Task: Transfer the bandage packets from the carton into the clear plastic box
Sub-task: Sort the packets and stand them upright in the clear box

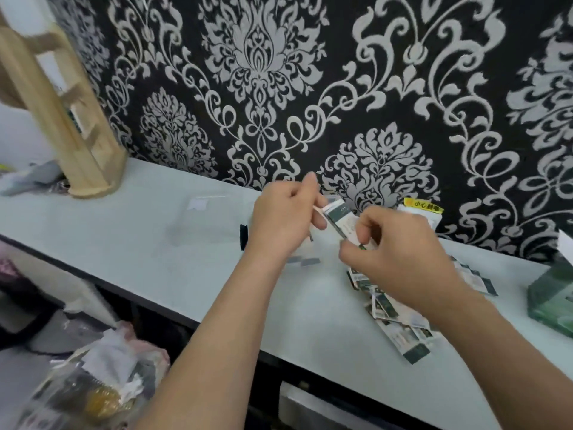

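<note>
Both hands meet above the middle of the tabletop (124, 231), close to its back edge. The left hand (285, 218) has its fingers curled and pinches the upper end of a small stack of bandage packets (339, 217). The right hand (400, 256) grips the lower end of the same stack between thumb and curled fingers. The green-and-white stack is tilted and held clear of the surface.

Under and beside the right wrist, a heap of loose packets (400, 327) lies scattered on the tabletop, reaching toward its front edge. The green carton (552, 293) sits at the right end, well apart from the hands and partly cut off by the frame.

The clear plastic box (201, 225) stands left of the left hand, near the back edge. It is faint and blurred, with a black clasp (243, 237) just beside the left wrist; what it holds cannot be told.

A wooden rack (62, 119) stands at the back left corner. A yellow label (423, 207) shows on the patterned wall behind the hands. A plastic bag (102, 377) sits below the front edge on the left.
</note>
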Motion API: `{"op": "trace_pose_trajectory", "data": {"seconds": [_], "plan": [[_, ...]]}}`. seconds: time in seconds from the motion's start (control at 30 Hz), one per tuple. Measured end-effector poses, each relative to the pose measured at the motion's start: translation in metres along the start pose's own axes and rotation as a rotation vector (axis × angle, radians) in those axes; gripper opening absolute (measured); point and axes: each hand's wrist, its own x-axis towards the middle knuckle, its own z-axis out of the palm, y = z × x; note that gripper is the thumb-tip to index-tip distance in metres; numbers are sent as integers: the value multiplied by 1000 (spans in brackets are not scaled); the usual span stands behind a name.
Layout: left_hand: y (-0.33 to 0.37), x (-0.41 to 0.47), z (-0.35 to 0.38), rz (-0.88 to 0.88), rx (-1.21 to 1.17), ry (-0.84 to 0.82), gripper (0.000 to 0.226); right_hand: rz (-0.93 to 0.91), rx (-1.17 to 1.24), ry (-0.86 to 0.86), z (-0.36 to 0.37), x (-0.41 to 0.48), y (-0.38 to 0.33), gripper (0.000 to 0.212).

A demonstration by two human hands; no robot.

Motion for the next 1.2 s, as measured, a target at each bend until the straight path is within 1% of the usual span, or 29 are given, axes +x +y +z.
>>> {"op": "trace_pose_trajectory", "data": {"seconds": [0.03, 0.1, 0.17, 0.23, 0.3, 0.43, 0.57, 0.67, 0.77, 0.87, 0.93, 1.0, 1.1, 1.2], "plan": [[0, 8, -11, 32, 47, -2, 33, 41, -29, -28, -3, 13, -3, 23], [-1, 29, -29, 88, 264, -77, 18, 91, -134, -123, -5, 43, -8, 24], [-9, 45, -29, 102, 559, -256, 17, 104, -251, -264, 4, 67, -14, 26], [-21, 54, -18, 146, 811, -440, 15, 75, -375, -370, 21, 84, -20, 29], [-31, 57, -9, 196, 938, -553, 15, 43, -469, -432, 36, 95, -24, 30], [-42, 63, -5, 269, 998, -635, 19, 7, -624, -533, 53, 107, -23, 27], [-45, 67, -4, 318, 1032, -653, 10, -46, -736, -589, 58, 107, -20, 17], [-49, 68, -6, 315, 998, -652, 26, -158, -848, -620, 56, 106, -17, 21], [-50, 67, -7, 332, 993, -640, 31, -257, -853, -577, 55, 107, -12, 28], [-49, 67, -7, 347, 1004, -629, 32, -307, -878, -572, 55, 107, -9, 17], [-50, 68, -7, 331, 1003, -630, 31, -350, -906, -585, 54, 109, -8, 16], [-51, 70, -7, 318, 992, -635, 31, -370, -890, -632, 55, 112, -5, 17], [-52, 70, -6, 316, 978, -647, 31, -352, -826, -719, 58, 116, 1, 18], [-52, 71, -6, 323, 976, -654, 30, -359, -841, -773, 64, 120, 7, 25]]}}
